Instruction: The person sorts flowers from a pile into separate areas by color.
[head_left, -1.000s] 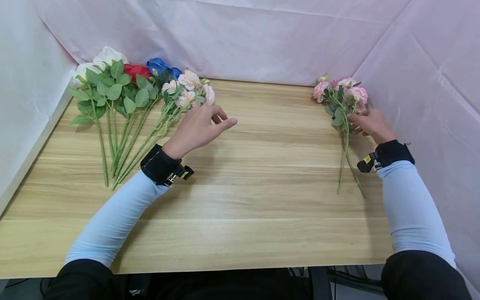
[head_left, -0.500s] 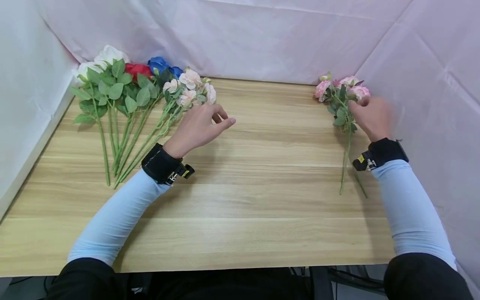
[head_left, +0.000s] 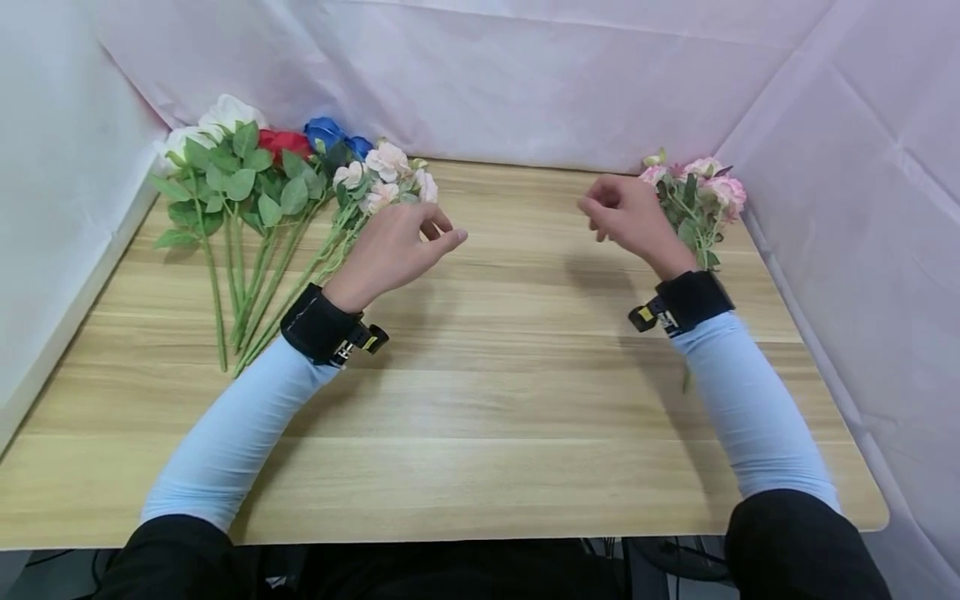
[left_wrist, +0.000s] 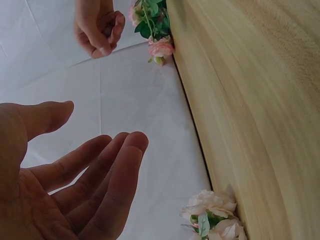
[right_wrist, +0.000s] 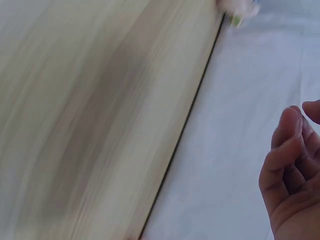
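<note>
My left hand [head_left: 441,233] hovers over the table with relaxed fingers and holds nothing, just right of a pale pink spray of flowers [head_left: 382,182]. The left wrist view shows its open palm and fingers [left_wrist: 107,172]. My right hand [head_left: 602,215] hangs loosely curled and empty above the table, just left of a small pink bunch [head_left: 697,193] lying by the right wall. In the right wrist view its fingers [right_wrist: 287,165] curl over nothing. The lower stems of the pink bunch are hidden behind my right forearm.
White [head_left: 225,112], red [head_left: 281,140] and blue [head_left: 324,132] roses with long green stems [head_left: 247,275] lie fanned at the back left. Pink cloth walls [head_left: 487,75] close the back and both sides. Bare wooden table [head_left: 510,358] stretches between my arms.
My right hand has let go of the pink bunch and swung left, away from the wall. The bunch stays on the table. My left hand has barely moved.
</note>
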